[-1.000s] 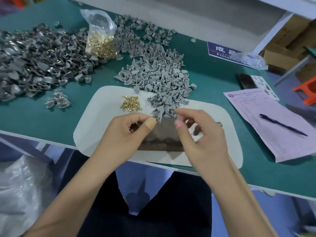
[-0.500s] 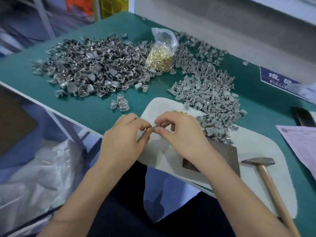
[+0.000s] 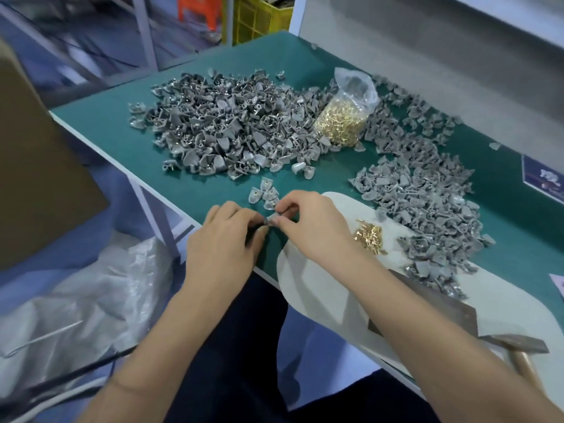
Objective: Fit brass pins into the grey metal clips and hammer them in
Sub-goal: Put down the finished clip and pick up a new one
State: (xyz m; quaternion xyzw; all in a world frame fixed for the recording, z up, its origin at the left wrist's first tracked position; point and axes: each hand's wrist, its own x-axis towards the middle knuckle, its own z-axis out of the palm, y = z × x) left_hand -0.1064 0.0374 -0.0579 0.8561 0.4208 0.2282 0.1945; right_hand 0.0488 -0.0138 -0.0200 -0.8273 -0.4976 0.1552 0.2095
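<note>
Grey metal clip [image 3: 271, 220] — pinched between left hand [image 3: 224, 239] and right hand [image 3: 308, 222], carried off the white mat [image 3: 308, 300] since a second ago to the small finished cluster [image 3: 264, 193] — likely pinned, ready to set down.

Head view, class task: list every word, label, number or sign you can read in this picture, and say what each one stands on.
No text here can be read.
Blue sign at the table's right edge: pale marks on it, too blurred to read.
Pink paper at the right edge: only a corner shows, no print legible.
Bag of brass pins: no label visible.
</note>
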